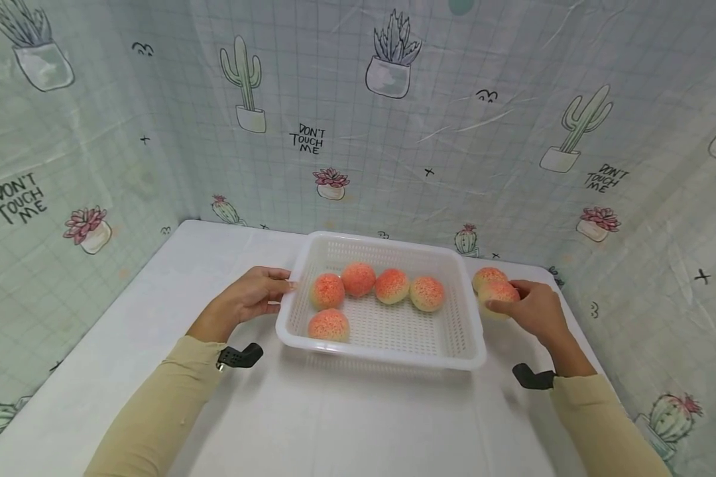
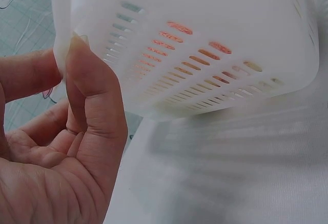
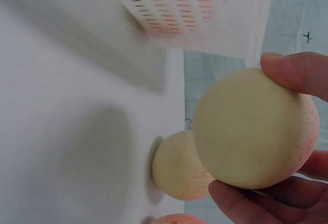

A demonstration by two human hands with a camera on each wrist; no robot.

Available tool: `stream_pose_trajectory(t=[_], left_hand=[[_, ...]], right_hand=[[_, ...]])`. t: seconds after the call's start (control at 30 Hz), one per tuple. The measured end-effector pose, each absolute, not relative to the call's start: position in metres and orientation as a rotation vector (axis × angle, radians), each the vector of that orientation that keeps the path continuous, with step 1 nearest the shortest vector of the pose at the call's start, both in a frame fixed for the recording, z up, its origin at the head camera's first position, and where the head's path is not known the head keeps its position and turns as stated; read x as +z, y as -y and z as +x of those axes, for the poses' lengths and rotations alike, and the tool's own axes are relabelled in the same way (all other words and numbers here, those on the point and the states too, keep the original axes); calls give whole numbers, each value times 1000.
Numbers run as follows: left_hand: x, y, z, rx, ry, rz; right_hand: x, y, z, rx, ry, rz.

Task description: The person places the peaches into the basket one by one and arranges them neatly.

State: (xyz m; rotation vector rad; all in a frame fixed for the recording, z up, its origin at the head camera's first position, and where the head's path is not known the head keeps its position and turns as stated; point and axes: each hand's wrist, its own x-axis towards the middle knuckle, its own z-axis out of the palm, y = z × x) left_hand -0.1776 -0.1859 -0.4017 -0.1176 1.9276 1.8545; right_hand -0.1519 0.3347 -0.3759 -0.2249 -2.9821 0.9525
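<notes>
A white plastic basket (image 1: 388, 354) with slotted walls holds several peaches (image 1: 359, 279), red-orange on top and pale yellow below. My left hand (image 1: 253, 295) pinches the basket's left rim between thumb and fingers, as the left wrist view shows up close. To the right of the basket, my right hand (image 1: 534, 308) grips one peach (image 3: 251, 129), thumb on one side and fingers on the other. Its shadow lies apart from it on the table. Just behind it, another peach (image 1: 488, 274) sits on the tabletop. Part of a further red peach (image 3: 179, 219) shows at the right wrist view's bottom edge.
The white table (image 1: 394, 424) is enclosed at the back and sides by hanging cloth (image 1: 346, 86) printed with cacti and lettering. The basket stands near the middle of the table, toward the back cloth. A dark strap (image 1: 241, 356) is on the left wrist.
</notes>
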Motion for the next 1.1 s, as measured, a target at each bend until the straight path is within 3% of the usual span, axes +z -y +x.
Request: stream_pose_trajectory(t=[1.1], left_hand=[[-405,186,-177,1869,-1926,-121]], right_hand=[[-328,-292,-141,987,2971,83]])
